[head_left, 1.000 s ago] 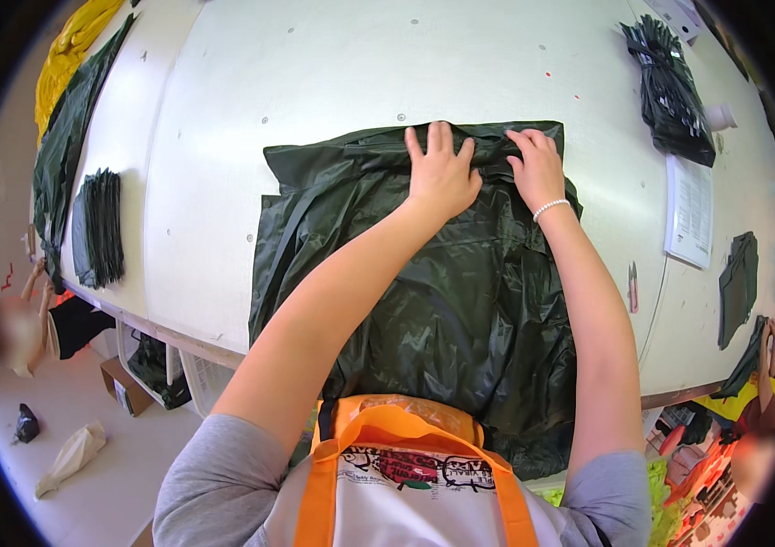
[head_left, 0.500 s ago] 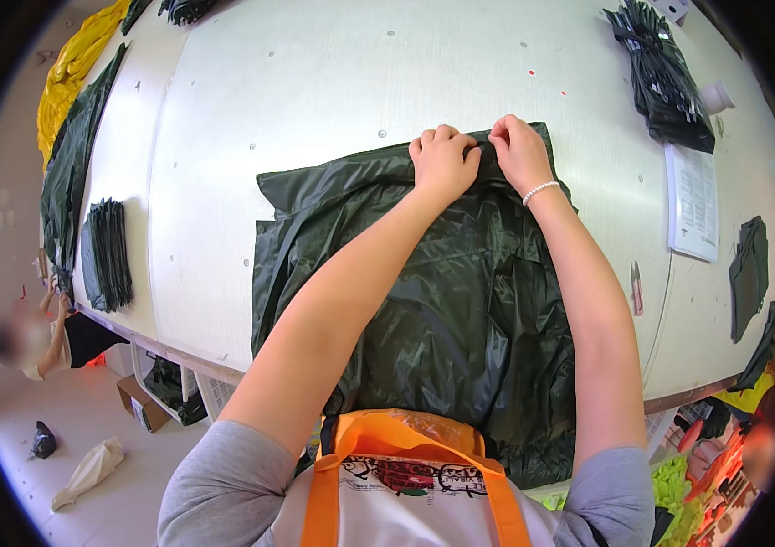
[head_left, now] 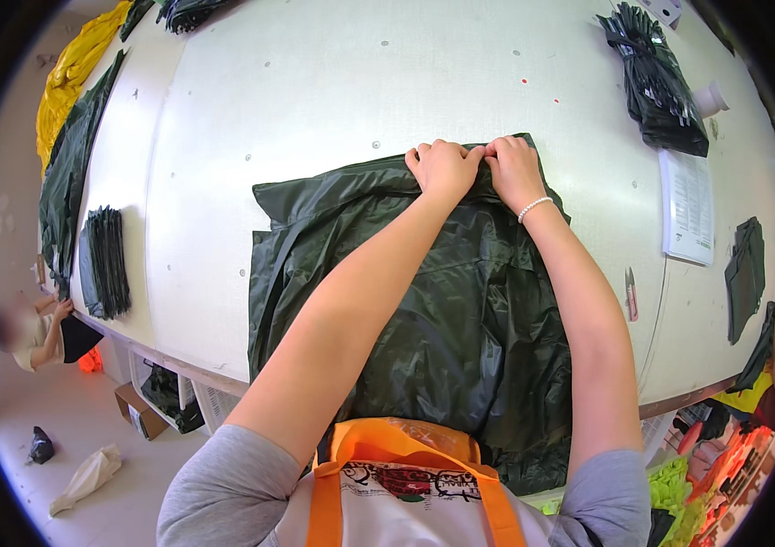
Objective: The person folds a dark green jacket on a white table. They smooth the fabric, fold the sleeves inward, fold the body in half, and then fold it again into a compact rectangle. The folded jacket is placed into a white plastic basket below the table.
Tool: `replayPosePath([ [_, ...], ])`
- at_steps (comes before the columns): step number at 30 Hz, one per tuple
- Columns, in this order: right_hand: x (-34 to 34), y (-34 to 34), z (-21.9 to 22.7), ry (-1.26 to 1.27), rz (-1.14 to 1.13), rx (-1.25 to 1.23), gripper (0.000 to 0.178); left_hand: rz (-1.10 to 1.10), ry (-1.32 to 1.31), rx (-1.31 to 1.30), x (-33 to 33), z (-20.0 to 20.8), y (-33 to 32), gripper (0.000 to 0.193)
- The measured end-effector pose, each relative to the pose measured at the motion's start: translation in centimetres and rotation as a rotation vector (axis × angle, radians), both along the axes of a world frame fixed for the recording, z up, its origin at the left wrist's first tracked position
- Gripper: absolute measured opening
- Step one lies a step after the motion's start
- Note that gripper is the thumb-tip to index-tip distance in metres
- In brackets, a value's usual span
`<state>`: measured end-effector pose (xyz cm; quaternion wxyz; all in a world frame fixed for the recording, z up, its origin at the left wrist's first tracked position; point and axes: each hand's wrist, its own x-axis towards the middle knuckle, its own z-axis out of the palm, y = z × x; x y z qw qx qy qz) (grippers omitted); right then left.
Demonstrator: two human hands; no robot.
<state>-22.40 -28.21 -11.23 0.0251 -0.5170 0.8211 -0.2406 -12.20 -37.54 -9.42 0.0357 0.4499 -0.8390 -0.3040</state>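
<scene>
We stand at a broad white surface [head_left: 314, 109] with open room left of a glossy dark green garment [head_left: 460, 328], spread flat and draping over the near edge. A white printed sheet [head_left: 686, 208] lies right. Our left hand [head_left: 443, 168] and right hand [head_left: 513, 170] touch, fingers clamped on the garment's far edge.

Garment [head_left: 424, 310] lies on table [head_left: 314, 100] — paper sheet [head_left: 688, 205] right.

Head camera looks steeply down (close) onto table [head_left: 314, 109].
</scene>
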Motion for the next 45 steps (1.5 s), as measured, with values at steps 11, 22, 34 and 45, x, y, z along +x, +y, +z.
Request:
replayPosePath([
  [11, -0.8, 0.7, 2.4, -0.043, -0.002, -0.129, 0.008, -0.037, 0.134, -0.201, 0.7, 0.8, -1.6, 0.021],
  [22, -1.6, 2.7, 0.9, -0.039, -0.246, -0.034, 0.008, 0.146, -0.09, -0.074, 15.4, 2.2, -10.5, 0.02],
  [34, -4.5, 36.0, -2.4, -0.068, -0.75, 0.275, 0.043, -0.062, 0.259, -0.254, 21.0, 1.3, -11.1, 0.034],
  [45, -2.4, 25.3, 0.6, -0.127, -0.68, -0.03, 0.024, -0.056, 0.217, -0.048, 18.8, 1.6, -13.4, 0.014],
])
